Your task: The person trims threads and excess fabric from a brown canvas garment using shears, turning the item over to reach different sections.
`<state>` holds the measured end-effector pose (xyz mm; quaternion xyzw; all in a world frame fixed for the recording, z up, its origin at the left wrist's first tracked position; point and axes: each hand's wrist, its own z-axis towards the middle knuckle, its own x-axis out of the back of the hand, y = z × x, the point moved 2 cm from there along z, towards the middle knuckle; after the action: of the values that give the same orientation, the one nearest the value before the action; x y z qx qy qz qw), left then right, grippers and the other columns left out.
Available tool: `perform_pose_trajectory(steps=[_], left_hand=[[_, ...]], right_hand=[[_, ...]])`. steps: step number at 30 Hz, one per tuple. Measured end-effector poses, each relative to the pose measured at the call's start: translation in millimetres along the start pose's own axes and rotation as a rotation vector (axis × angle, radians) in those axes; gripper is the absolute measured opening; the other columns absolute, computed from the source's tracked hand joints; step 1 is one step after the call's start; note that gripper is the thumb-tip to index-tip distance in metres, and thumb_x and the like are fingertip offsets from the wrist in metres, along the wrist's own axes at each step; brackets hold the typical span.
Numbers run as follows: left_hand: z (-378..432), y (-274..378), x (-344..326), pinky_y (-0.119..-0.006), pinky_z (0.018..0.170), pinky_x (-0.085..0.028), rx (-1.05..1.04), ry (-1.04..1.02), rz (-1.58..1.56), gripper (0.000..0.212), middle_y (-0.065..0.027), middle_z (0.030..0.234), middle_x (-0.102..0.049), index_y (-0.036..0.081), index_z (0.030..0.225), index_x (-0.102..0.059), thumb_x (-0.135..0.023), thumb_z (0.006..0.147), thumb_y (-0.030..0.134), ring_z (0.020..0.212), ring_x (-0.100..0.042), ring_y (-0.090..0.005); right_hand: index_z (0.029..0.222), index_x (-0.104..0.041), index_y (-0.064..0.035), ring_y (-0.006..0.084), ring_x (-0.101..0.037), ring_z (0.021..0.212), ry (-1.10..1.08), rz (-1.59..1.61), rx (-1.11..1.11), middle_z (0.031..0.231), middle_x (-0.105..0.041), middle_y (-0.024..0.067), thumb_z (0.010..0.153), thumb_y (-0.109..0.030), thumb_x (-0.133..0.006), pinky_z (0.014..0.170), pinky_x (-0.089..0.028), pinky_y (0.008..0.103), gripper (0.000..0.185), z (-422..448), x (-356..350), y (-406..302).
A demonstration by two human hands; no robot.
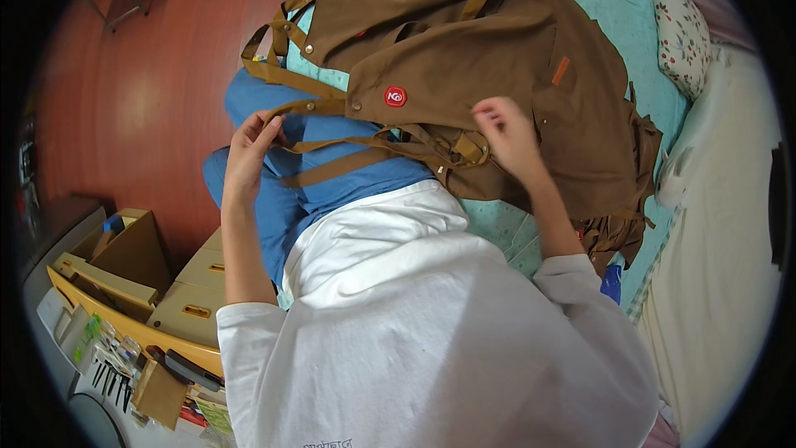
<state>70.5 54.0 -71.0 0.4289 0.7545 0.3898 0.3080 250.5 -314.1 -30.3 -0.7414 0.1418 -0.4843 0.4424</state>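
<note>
My left hand (252, 155) pinches a brown apron strap (311, 146) between thumb and fingers, above my knees. A brown apron (454, 87) with a red badge (395, 96) lies spread before me, its metal-studded neck strap (311, 106) reaching across to the left hand. My right hand (510, 137) is over the apron's near side, slightly blurred, its fingers curled with nothing visible in them. Just left of it, a bunched strap with a loop (469, 148) rests on the cloth. Behind lies another brown apron (385, 9), overlapped by the nearer one.
The aprons lie on a bed with a turquoise sheet (640, 37). More crumpled brown cloth (615, 239) and a blue packet (612, 283) are at the right. A patterned pillow (681, 34) sits farther back. Left are a reddish floor (155, 93) and a drawer cabinet (193, 298).
</note>
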Motion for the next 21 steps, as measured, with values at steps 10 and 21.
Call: perform_pose_trajectory(steps=[10, 21], left_hand=[[-0.6, -0.1, -37.1, -0.022, 0.073, -0.044, -0.072, 0.065, 0.127, 0.025, -0.0021, 0.089, -0.064, 0.004, 0.115, -0.059, -0.063, 0.095, 0.018, 0.078, -0.056, -0.0083], [21.1, 10.4, -78.3, -0.021, 0.067, -0.044, -0.063, -0.008, -0.128, 0.019, -0.0030, 0.084, -0.064, 0.003, 0.111, -0.057, -0.059, 0.096, 0.015, 0.072, -0.059, -0.0090]], right_hand=[[0.124, -0.053, 0.0024, 0.0392, -0.054, 0.112, -0.169, -0.223, 0.146, 0.120, -0.058, 0.0229, 0.091, -0.008, -0.053, 0.097, -0.042, 0.0442, 0.034, -3.1, -65.7, -0.3], [0.094, -0.064, -0.0019, 0.0118, -0.063, 0.076, -0.410, 0.272, -0.362, 0.085, -0.067, 0.0057, 0.090, -0.003, -0.052, 0.068, -0.049, 0.0255, 0.013, -51.7, -20.5, 28.4]])
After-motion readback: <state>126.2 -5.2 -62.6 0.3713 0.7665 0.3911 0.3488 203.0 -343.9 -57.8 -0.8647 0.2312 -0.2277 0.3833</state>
